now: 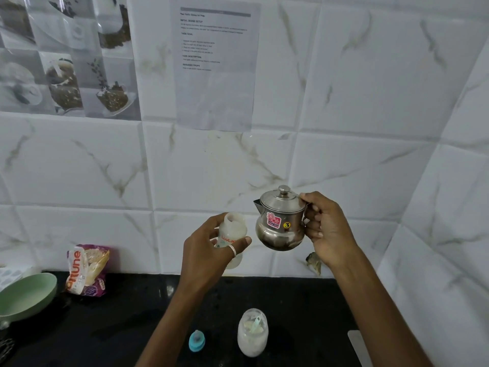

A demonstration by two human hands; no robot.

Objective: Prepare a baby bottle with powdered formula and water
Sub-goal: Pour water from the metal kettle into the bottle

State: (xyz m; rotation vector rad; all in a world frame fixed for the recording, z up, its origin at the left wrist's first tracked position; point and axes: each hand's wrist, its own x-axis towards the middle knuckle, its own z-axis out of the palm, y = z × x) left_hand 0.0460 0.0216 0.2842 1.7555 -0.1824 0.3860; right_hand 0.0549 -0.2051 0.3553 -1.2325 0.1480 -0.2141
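My left hand [209, 250] grips an open, cloudy plastic baby bottle [232, 229], held upright above the counter with no cap on. My right hand [325, 229] holds a small steel kettle [280, 221] by its handle, thumb at the lid edge, its spout pointing left toward the bottle mouth. The kettle is upright and close beside the bottle, apart from it. On the black counter [148, 308] below stand a glass jar of white powder [252, 333] with a pale green scoop inside, and a blue bottle cap with teat [197, 340].
A green bowl [26, 295] sits at the left counter edge. An orange-and-purple food packet [87, 271] leans against the tiled wall. A printed sheet [217, 62] is stuck on the wall. A pale flat object [357, 343] lies at the counter's right.
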